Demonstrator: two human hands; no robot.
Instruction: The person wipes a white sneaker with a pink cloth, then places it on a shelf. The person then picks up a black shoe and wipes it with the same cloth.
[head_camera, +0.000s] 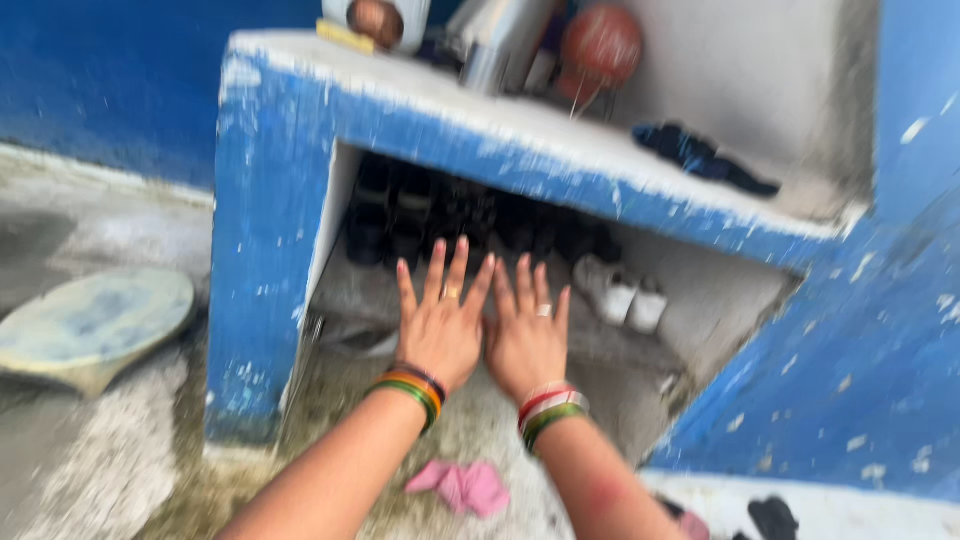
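Both of my hands are stretched out side by side, palms down, fingers spread, in front of a low niche under a blue and white concrete shelf. My left hand wears a ring and coloured bangles; my right hand wears a ring and red and green bangles. Neither hand holds anything. Inside the niche stand several dark shoes in a row at the back and a pair of white shoes to the right. The picture is blurred by motion.
A pink cloth lies on the wet floor below my wrists. A round pale lid lies at the left. On the shelf stand a metal vessel, a reddish ball and a dark cloth. Dark items lie at bottom right.
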